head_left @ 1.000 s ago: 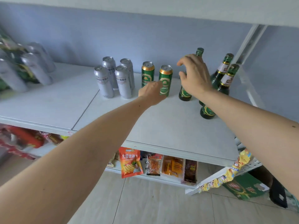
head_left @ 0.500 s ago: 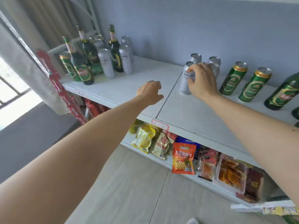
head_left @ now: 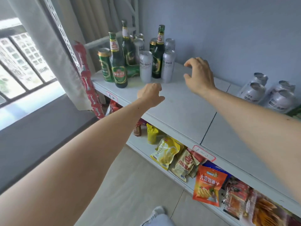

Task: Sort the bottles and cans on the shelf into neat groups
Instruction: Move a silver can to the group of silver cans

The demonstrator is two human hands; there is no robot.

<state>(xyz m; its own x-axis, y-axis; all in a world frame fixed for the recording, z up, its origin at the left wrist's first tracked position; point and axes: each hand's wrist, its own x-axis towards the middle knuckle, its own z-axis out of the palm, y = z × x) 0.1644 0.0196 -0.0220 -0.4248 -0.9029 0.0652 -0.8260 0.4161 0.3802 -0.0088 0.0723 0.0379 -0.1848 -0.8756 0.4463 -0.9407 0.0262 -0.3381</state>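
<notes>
At the left end of the white shelf (head_left: 187, 110) stands a mixed cluster: green beer bottles (head_left: 118, 67), a green can (head_left: 105, 65) and silver cans (head_left: 145, 67). Another silver can (head_left: 168, 66) stands at the cluster's right side. My right hand (head_left: 197, 75) hovers just right of that can, fingers spread and relaxed, holding nothing. My left hand (head_left: 150, 94) hangs over the shelf's front part below the cluster, fingers loosely curled, empty. A tidy group of silver cans (head_left: 267, 92) stands at the far right.
A perforated metal upright (head_left: 65, 36) and a red hanging strip (head_left: 88, 82) flank the shelf's left end. Snack packets (head_left: 210, 185) fill the lower shelf. A curtain and window are at the left. A blue wall backs the shelf.
My view has swung left to the shelf's left end. My right hand left the grouped silver cans and moved to the mixed cluster. My left hand moved left along with it.
</notes>
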